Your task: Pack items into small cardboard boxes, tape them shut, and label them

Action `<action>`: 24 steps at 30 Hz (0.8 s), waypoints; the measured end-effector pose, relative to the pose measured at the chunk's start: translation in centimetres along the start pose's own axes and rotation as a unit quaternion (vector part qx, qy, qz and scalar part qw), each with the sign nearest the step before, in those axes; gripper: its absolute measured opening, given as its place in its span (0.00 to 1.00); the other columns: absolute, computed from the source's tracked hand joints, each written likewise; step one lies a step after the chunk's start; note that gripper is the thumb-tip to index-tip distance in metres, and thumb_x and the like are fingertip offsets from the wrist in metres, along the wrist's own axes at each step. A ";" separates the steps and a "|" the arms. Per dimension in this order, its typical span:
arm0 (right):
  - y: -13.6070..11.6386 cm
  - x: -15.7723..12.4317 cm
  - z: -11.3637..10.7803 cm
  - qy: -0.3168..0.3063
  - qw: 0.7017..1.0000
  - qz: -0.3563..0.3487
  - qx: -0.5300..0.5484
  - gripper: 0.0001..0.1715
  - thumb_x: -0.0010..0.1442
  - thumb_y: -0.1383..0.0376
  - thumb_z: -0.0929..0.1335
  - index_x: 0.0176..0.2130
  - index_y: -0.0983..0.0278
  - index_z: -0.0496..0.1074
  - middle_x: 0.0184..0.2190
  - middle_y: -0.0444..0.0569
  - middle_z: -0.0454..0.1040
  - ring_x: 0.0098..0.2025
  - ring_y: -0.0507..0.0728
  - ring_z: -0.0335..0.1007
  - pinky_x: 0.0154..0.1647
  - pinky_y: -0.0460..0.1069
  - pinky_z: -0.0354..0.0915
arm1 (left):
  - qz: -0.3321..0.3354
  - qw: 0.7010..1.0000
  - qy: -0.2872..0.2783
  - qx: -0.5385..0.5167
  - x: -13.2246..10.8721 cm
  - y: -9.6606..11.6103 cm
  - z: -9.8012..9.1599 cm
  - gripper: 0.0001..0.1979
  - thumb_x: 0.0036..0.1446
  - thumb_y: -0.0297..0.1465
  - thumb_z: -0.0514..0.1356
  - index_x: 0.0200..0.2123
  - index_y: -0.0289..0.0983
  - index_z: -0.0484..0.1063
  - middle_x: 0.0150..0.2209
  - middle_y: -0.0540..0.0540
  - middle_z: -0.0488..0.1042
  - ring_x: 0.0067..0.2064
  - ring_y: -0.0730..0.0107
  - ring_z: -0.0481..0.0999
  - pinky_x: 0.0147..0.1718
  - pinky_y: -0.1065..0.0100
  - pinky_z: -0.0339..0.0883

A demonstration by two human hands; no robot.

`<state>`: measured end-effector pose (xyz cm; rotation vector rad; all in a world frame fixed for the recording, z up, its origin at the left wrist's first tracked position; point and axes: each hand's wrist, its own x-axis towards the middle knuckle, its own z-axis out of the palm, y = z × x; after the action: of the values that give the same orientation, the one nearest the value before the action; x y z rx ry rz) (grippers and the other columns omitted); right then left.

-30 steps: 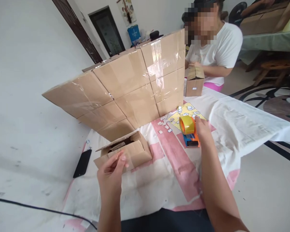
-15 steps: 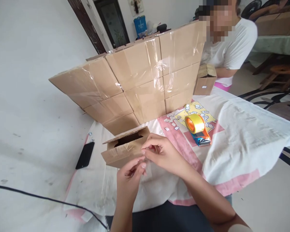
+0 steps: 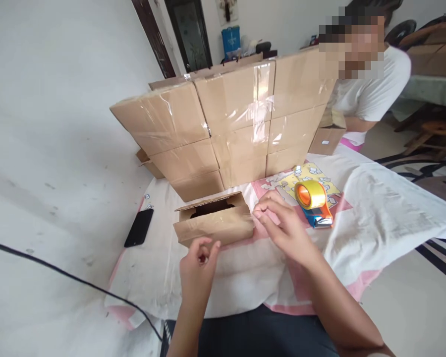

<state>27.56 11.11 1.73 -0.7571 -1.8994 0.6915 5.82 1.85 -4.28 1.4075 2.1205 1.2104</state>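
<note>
Here, the left hand (image 3: 197, 262) holds thumb and forefinger slightly apart, the box (image 3: 220, 224) just beyond it. The right hand (image 3: 282, 229) pinches its fingertips together, the tape (image 3: 315, 194) to its right.

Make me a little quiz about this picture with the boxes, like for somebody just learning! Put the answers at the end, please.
1. True or false: the flat black rectangular phone lies on top of the small brown cardboard box.

2. Pick one. The top of the small box is:
A) taped flat
B) gaping, with a dark inside showing
C) hidden under a towel

3. Fill the gap: in the picture, the yellow roll of tape on its orange-and-blue plastic dispenser sits to the ____ of the small box.

Key:
1. False; it lies on the white-and-pink cloth, left of the box.
2. B
3. right
</note>
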 end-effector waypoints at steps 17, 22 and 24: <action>0.1 6.9 4.1 -0.150 0.979 0.112 0.080 0.12 0.58 0.57 0.73 0.35 0.62 0.71 0.52 0.50 0.72 0.54 0.60 0.70 0.58 0.56 0.61 | 0.193 0.956 -0.047 0.215 4.7 -2.9 -2.9 0.25 0.70 0.42 0.47 0.64 0.41 0.65 0.67 0.42 0.65 0.71 0.53 0.59 0.69 0.32 0.37; 3.8 8.8 8.2 -0.183 0.959 0.202 0.074 0.12 0.54 0.62 0.72 0.36 0.61 0.65 0.38 0.44 0.75 0.41 0.56 0.71 0.44 0.50 0.65 | 0.195 0.957 -0.056 0.206 4.9 -3.2 -3.1 0.26 0.70 0.43 0.48 0.65 0.39 0.63 0.68 0.42 0.63 0.72 0.55 0.57 0.70 0.33 0.38; 4.6 9.0 8.8 -0.172 0.964 0.197 0.054 0.12 0.54 0.64 0.71 0.36 0.60 0.63 0.36 0.43 0.75 0.40 0.55 0.71 0.44 0.50 0.65 | 0.196 0.958 -0.054 0.201 4.9 -3.3 -3.0 0.26 0.70 0.43 0.48 0.65 0.39 0.64 0.68 0.43 0.63 0.72 0.55 0.57 0.70 0.33 0.38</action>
<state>17.26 19.53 -0.10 -1.0093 -2.0152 1.2335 -0.33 4.21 -4.23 2.0976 2.1566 0.8150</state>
